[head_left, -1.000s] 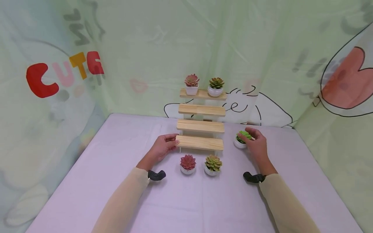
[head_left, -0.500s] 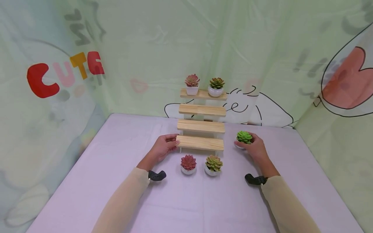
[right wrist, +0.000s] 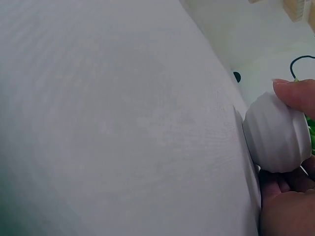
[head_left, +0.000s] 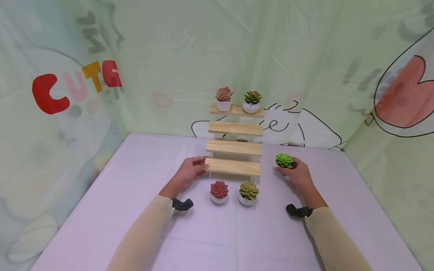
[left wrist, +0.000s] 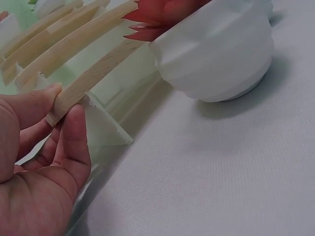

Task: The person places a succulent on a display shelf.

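A four-step wooden plant stand point(head_left: 234, 166) stands towards the back of the table. My left hand point(head_left: 190, 172) pinches the left end of its lowest board point(left wrist: 81, 81) between thumb and fingers. To the right of the stand, my right hand point(head_left: 300, 174) grips the white pot point(right wrist: 275, 132) of a bright green succulent point(head_left: 284, 160), thumb on one side and fingers on the other. In front of the stand sit a red succulent point(head_left: 219, 190) and a yellow-green succulent point(head_left: 249, 191), both in white pots.
On the top board stand a pink succulent point(head_left: 223, 98) in a square pot and a dark green succulent point(head_left: 252, 101) in a round pot. A pale cloth covers the table point(head_left: 203, 237). Printed curtains point(head_left: 162, 56) hang behind and at the sides.
My right hand has lowered from the green succulent's leaves to its pot and now grips it. The left hand stays at the lowest board.
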Action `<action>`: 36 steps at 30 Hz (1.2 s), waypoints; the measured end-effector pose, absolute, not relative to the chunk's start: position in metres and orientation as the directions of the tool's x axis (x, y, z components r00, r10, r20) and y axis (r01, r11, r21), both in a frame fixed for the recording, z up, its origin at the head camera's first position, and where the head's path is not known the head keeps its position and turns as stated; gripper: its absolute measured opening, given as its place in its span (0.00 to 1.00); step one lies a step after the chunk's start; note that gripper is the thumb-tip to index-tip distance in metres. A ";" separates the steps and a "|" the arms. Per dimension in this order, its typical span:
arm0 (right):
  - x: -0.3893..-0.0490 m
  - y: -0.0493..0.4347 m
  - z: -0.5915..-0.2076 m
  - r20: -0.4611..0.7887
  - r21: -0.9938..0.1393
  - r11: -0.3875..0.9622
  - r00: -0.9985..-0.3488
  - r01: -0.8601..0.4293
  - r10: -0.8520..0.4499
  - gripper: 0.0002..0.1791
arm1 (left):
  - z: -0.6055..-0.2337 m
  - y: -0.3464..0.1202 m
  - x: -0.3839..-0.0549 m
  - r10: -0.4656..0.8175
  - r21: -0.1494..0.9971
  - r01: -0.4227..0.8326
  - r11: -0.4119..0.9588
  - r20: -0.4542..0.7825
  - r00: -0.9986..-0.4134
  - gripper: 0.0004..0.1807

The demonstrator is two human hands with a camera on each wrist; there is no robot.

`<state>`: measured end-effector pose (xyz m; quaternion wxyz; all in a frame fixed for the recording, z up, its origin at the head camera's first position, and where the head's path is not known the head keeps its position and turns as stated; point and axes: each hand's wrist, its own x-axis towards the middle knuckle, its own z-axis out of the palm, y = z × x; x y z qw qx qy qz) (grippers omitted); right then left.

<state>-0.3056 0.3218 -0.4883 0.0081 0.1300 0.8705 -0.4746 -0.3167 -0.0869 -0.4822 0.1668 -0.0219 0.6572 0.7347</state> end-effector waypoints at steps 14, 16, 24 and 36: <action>-0.299 0.322 -0.488 -0.125 -0.862 0.459 -0.966 0.218 0.224 0.53 | -0.482 -0.085 -0.319 0.220 0.959 -0.272 -0.079 -0.249 -0.943 0.25; -0.298 0.322 -0.488 -0.123 -0.864 0.454 -0.965 0.219 0.230 0.52 | -0.481 -0.084 -0.318 0.221 0.960 -0.269 -0.082 -0.245 -0.944 0.26; -0.296 0.320 -0.486 -0.112 -0.875 0.436 -0.965 0.209 0.238 0.52 | -0.481 -0.085 -0.318 0.222 0.958 -0.271 -0.094 -0.246 -0.944 0.25; -0.289 0.315 -0.484 -0.107 -0.880 0.432 -0.967 0.201 0.232 0.51 | -0.482 -0.087 -0.318 0.225 0.957 -0.276 -0.086 -0.251 -0.941 0.25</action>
